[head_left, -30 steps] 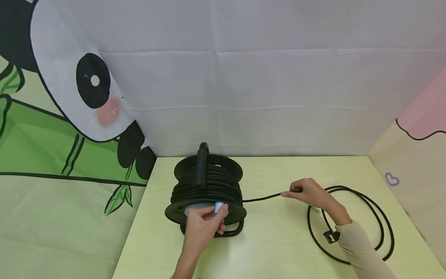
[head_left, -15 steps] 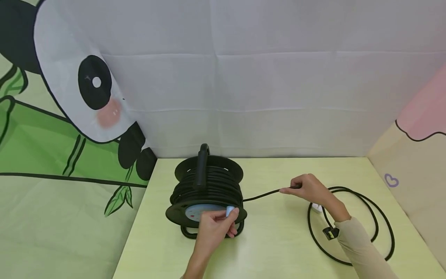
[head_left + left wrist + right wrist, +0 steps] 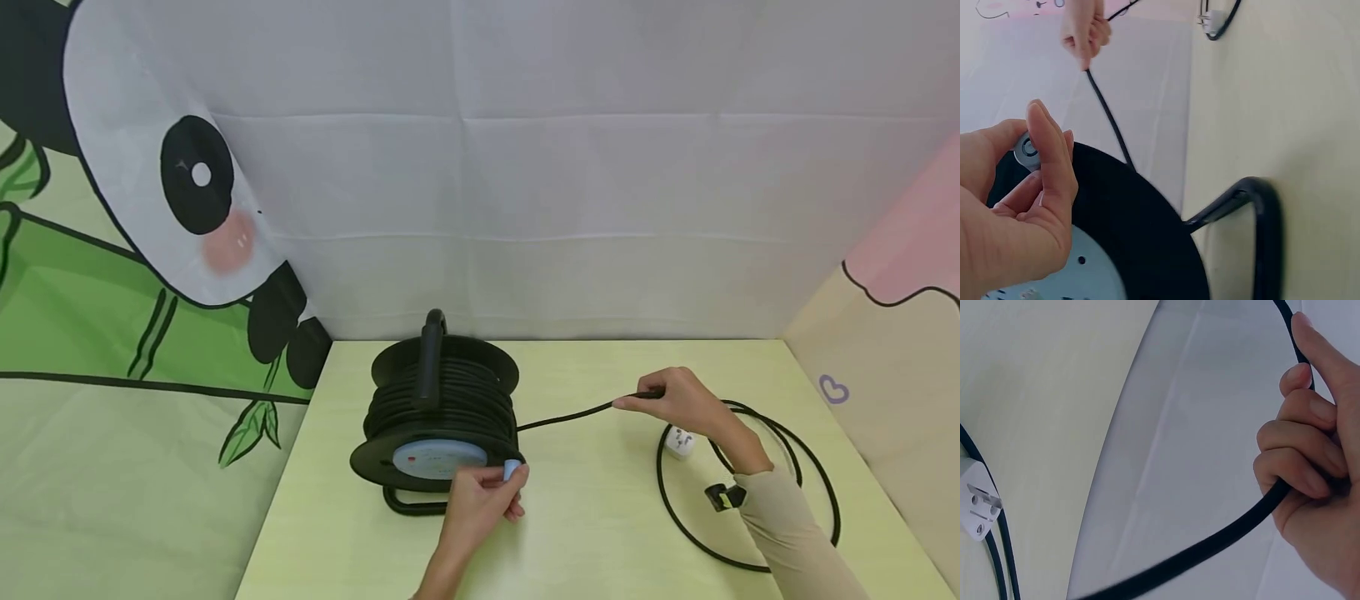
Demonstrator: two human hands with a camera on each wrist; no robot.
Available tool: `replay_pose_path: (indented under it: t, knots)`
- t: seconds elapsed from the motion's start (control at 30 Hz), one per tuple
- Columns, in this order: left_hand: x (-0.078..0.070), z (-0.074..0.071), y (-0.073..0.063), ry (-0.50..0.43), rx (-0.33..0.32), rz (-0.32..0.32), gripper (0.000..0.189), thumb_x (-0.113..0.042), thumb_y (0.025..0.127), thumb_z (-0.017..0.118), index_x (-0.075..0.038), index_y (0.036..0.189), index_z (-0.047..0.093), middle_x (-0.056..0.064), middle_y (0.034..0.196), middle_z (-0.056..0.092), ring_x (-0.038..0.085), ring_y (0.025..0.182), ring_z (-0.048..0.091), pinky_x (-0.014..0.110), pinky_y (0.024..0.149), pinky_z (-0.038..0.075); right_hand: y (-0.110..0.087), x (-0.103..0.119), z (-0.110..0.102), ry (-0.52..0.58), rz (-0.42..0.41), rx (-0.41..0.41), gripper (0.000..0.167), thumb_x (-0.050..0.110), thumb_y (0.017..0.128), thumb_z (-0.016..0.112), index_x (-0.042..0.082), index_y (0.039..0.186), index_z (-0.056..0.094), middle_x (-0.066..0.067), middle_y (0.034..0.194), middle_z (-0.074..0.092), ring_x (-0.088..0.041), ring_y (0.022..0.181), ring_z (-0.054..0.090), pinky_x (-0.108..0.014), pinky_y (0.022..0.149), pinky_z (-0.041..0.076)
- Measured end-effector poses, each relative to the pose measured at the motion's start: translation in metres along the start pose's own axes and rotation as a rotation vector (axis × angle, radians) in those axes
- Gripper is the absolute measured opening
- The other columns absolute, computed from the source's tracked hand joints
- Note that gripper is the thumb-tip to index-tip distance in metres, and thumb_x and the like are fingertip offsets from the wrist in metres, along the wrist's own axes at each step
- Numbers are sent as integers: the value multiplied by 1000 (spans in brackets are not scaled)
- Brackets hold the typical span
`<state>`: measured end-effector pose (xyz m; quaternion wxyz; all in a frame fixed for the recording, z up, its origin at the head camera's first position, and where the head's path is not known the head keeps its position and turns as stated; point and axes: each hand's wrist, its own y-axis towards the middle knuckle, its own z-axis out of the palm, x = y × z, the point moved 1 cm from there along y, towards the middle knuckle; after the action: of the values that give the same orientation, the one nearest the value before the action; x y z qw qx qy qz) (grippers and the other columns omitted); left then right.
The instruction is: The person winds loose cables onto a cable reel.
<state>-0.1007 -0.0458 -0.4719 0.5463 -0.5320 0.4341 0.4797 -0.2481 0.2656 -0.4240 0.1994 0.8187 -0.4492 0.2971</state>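
Note:
A black cable reel (image 3: 371, 460) with a light blue centre plate stands left of the table's middle, wound with black cable. My left hand (image 3: 477, 506) pinches the light blue winding knob (image 3: 512, 469) at the lower right of the reel's front disc. In the left wrist view the knob (image 3: 1027, 151) sits between thumb and fingers. From the reel's right side a black cable (image 3: 564, 418) rises to my right hand (image 3: 684, 404), whose fingers curl round it above the table. The right wrist view shows the cable (image 3: 1210, 545) passing through that fist.
Loose cable (image 3: 825, 492) lies in loops at the right of the table. A white plug (image 3: 680, 442) rests by the loops, its prongs visible in the right wrist view. A small black piece (image 3: 723, 497) shows beside the right sleeve. Printed cloth stands behind the table.
My left hand and the knob have moved right and slightly down round the reel's disc, baring the blue plate. My right hand has risen slightly with the cable, and the plug shows more.

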Motion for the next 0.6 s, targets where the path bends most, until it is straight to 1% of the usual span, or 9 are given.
replay_pose_path:
  t: [0.1, 0.33, 0.47, 0.6]
  knots:
    - [7, 0, 2, 19, 4, -24, 32, -19, 92, 79, 6, 73, 73, 10, 60, 66, 8, 46, 62, 22, 50, 58, -3, 0, -5, -8, 2, -25, 44, 37, 93, 78, 21, 62, 52, 16, 57, 32, -2, 53, 26, -22, 51, 26]
    - [22, -7, 0, 40, 6, -71, 30, -21, 92, 79, 4, 76, 74, 12, 63, 68, 8, 48, 63, 23, 52, 59, -13, 5, -11, -59, 28, -71, 45, 38, 94, 77, 21, 62, 51, 15, 57, 30, -3, 53, 26, -23, 52, 26]
    - [32, -14, 0, 70, 1, -79, 30, -21, 92, 79, 4, 75, 74, 12, 63, 68, 8, 49, 64, 23, 52, 59, -20, 6, -14, -73, 43, -81, 44, 37, 95, 76, 20, 63, 51, 15, 58, 31, -3, 53, 28, -23, 51, 28]
    - [46, -23, 0, 88, -17, -88, 30, -20, 92, 79, 7, 79, 75, 15, 64, 70, 9, 49, 65, 24, 52, 59, -28, 7, -19, -91, 54, -87, 44, 36, 95, 76, 19, 63, 51, 14, 58, 31, -3, 54, 28, -23, 52, 29]
